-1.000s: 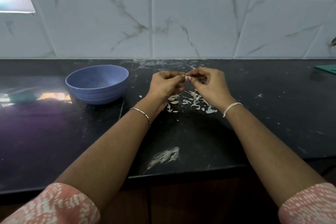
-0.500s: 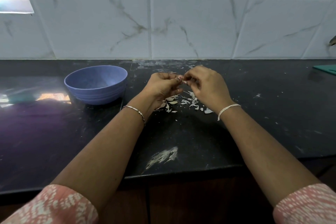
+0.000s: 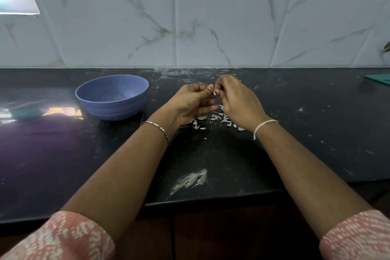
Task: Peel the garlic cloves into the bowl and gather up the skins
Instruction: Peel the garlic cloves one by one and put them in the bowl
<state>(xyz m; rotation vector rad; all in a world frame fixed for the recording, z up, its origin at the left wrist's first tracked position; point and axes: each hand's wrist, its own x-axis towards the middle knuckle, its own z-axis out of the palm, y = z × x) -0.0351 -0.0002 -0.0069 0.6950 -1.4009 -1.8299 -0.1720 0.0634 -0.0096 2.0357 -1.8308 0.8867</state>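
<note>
My left hand and my right hand meet above the black counter, fingertips together. Between them they pinch a small garlic clove; only a pale bit of it shows, the rest is hidden by the fingers. Beneath the hands lies a scatter of white garlic skins on the counter. A blue bowl stands to the left of my left hand; I cannot make out any cloves inside it.
The black counter runs to a white tiled wall behind. A whitish smear marks the counter near its front edge. A teal board pokes in at the far right. Bright reflections lie at the left.
Both hands have stayed above the skins and kept working the clove; they shifted slightly, the right hand's fingers curling more over the clove. The bowl has not moved.
</note>
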